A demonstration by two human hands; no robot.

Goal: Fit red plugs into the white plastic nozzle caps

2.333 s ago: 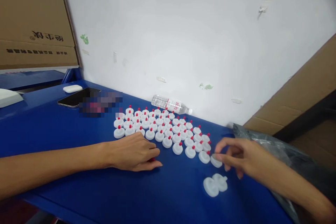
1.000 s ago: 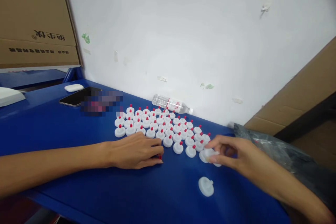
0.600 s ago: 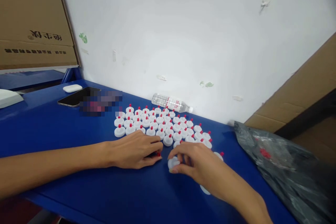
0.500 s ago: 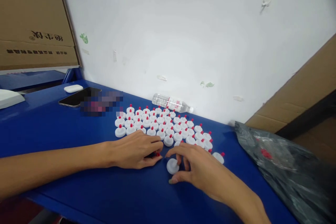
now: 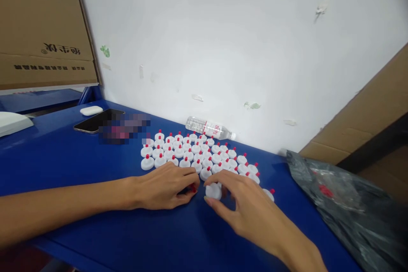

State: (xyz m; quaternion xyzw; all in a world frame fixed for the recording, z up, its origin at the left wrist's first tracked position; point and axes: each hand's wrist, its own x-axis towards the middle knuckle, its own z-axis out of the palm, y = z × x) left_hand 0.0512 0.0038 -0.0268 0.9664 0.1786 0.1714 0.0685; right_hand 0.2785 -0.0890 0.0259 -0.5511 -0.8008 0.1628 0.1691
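My right hand (image 5: 245,197) grips a round white cap (image 5: 213,191) between thumb and fingers, just above the blue table. To its left, my left hand (image 5: 168,186) rests on the table with its fingers closed on a small red tip (image 5: 193,188), mostly hidden by the fingers. Beyond both hands stand rows of white caps with red tips (image 5: 188,155), upright and packed side by side. One such cap (image 5: 269,194) shows partly behind my right wrist.
A clear plastic bottle (image 5: 208,128) lies against the wall behind the rows. A phone (image 5: 98,120) and a white case (image 5: 91,111) are at the left. On the right, a dark plastic bag (image 5: 344,216) carries a clear bag of red pieces (image 5: 328,191). Cardboard (image 5: 41,21) stands upper left.
My right fingers have closed round the white cap, which has turned and moved slightly up and right. My left hand holds nearly the same place. The view has shifted a little.
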